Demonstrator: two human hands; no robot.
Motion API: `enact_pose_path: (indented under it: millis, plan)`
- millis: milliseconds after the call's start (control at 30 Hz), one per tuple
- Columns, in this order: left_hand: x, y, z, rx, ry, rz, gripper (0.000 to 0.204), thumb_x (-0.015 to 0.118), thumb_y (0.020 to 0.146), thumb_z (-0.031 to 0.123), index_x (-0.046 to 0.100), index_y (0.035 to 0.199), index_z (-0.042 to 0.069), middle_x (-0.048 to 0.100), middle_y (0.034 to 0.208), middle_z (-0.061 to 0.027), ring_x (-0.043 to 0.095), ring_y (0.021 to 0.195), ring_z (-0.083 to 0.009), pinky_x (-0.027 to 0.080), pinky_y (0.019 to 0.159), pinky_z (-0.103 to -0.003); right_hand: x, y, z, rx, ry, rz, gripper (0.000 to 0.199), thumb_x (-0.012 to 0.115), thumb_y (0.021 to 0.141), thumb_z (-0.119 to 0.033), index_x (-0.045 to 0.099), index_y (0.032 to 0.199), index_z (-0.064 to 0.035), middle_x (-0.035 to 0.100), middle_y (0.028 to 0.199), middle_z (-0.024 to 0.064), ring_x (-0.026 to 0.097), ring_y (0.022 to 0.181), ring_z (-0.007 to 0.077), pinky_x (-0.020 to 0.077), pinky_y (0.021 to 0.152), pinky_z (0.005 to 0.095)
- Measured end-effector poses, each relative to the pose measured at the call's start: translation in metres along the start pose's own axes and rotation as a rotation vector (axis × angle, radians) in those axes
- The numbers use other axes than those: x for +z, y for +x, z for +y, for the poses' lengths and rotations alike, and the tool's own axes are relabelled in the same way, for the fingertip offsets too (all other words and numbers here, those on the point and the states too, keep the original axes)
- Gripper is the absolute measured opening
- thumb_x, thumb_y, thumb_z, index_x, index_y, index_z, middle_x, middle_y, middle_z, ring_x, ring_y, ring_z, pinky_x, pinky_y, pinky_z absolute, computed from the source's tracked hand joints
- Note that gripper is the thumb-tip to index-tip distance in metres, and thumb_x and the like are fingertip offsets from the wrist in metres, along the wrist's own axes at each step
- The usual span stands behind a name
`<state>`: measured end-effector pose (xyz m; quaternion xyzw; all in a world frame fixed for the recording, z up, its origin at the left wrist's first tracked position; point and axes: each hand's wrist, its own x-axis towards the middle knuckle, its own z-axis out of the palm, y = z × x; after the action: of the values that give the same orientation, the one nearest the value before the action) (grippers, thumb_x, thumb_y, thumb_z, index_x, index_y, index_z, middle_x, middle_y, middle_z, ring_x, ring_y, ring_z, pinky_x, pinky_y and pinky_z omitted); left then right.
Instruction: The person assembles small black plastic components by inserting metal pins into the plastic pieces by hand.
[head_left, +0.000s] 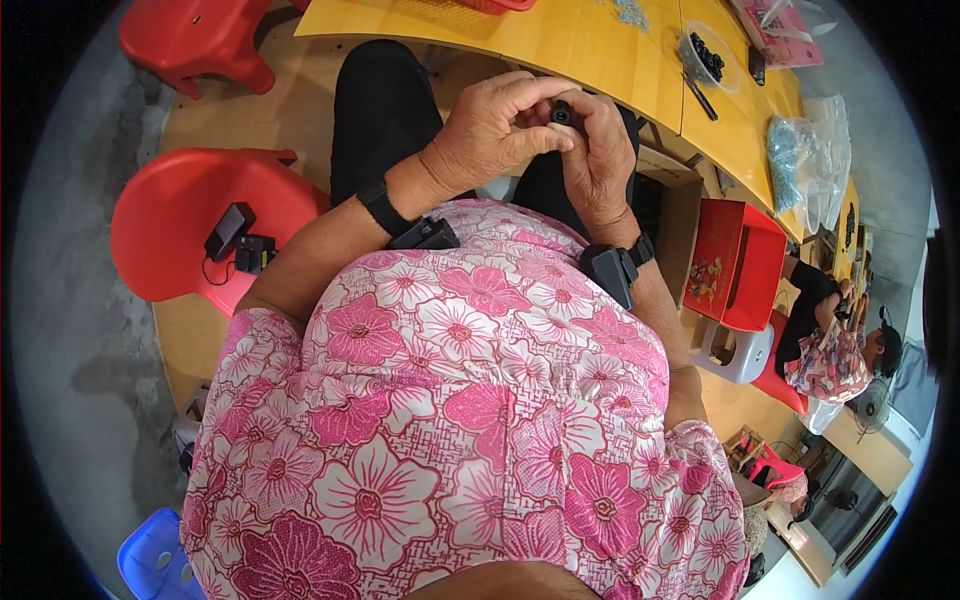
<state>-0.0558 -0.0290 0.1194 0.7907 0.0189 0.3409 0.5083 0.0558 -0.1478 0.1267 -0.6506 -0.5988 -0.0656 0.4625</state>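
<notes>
My left hand (495, 130) and my right hand (603, 160) meet above my lap, below the edge of the yellow table (560, 45). Together their fingertips pinch a small black round part (562, 113). Most of the part is hidden by my fingers. Both wrists wear black bands with small black devices. My pink flowered shirt fills the lower middle of the view.
A clear bowl of small black parts (708, 58) and a black pen (699, 97) lie on the table. Clear bags (808, 160) sit further right. A red box (737, 262) stands at my right. A red chair (200, 225) with black devices is at my left. Another person (835, 335) sits far right.
</notes>
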Motion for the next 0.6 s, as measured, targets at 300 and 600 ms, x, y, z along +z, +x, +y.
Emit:
enact_pose_path:
  millis: [300,600]
  plan:
    - [-0.001,-0.002,0.005,-0.463,-0.61,-0.021,0.03,0.062,0.087,0.02,0.06,0.108,0.0,0.058,0.085,0.0,0.056,0.073,-0.005,0.049,0.068,-0.018,-0.001,-0.001,-0.004,-0.027,-0.116,0.025,0.03,0.069,0.077,-0.014,0.055,0.103,-0.0075,0.053,0.083,0.0078,0.055,0.071,0.022,0.0466,0.061,0.0292]
    - [-0.007,-0.003,-0.004,-0.59,-0.67,-0.127,0.021,0.059,0.088,0.018,0.062,0.101,0.001,0.061,0.088,-0.0022,0.057,0.076,-0.0071,0.051,0.067,-0.022,-0.003,0.001,-0.003,-0.007,-0.048,0.04,0.032,0.071,0.074,-0.008,0.06,0.104,-0.0074,0.057,0.085,0.0072,0.058,0.071,0.0192,0.0484,0.062,0.0265]
